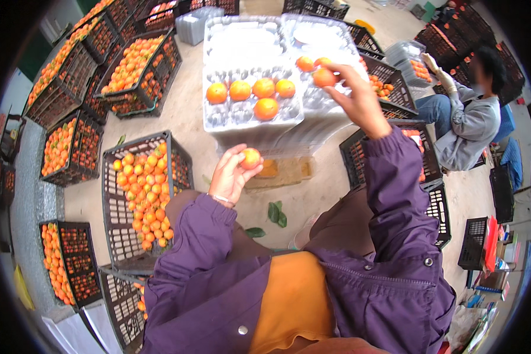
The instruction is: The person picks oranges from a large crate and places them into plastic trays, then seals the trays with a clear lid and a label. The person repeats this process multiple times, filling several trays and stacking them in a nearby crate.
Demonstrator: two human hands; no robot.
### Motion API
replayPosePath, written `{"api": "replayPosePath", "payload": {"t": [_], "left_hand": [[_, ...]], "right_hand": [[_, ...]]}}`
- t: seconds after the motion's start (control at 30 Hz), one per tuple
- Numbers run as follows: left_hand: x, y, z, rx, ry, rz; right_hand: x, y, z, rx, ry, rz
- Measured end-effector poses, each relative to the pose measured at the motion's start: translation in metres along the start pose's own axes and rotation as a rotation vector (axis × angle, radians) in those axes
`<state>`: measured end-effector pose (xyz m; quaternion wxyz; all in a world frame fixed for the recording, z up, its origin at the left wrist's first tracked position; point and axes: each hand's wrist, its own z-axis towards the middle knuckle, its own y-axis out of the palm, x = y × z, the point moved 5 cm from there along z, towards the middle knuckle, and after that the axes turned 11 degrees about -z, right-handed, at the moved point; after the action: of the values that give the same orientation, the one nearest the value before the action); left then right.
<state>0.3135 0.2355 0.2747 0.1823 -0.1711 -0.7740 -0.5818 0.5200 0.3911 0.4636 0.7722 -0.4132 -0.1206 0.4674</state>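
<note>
My left hand [231,172] holds a round orange fruit [250,159] in its fingertips, in front of the near side of the stacked trays. Over the right-hand stack, my right hand [356,95] pinches another orange fruit [324,78] between thumb and fingers. Two more fruits [305,63] sit just beyond it in a clear plastic tray [321,105]. Beside that is a second clear tray with moulded cups [251,120]. It bears a row of orange fruits [240,90] and a single one [266,109] nearer me. Both trays have raised clear lids [243,42] on the far side.
A black crate of fruit [137,208] stands to my left, with more filled crates [135,71] beyond. Crates [391,86] also line the right side, where a seated person [467,110] works by another tray stack [400,57]. Green leaves [274,213] lie on the floor.
</note>
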Motion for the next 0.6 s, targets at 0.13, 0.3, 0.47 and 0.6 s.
{"api": "replayPosePath", "payload": {"t": [0.13, 0.3, 0.47, 0.6], "left_hand": [[-0.001, -0.004, 0.002, -0.047, 0.003, 0.000], [0.005, 0.008, -0.004, -0.101, -0.002, 0.026], [0.002, 0.018, -0.009, -0.101, -0.057, 0.039], [0.001, 0.020, -0.008, -0.138, -0.060, 0.021]], "right_hand": [[0.036, 0.056, 0.013, -0.200, 0.307, 0.406], [0.006, 0.045, 0.021, -0.020, -0.236, -0.349], [-0.077, 0.051, -0.042, -0.121, -0.179, 0.073], [-0.118, 0.079, -0.060, -0.316, -0.140, 0.262]]}}
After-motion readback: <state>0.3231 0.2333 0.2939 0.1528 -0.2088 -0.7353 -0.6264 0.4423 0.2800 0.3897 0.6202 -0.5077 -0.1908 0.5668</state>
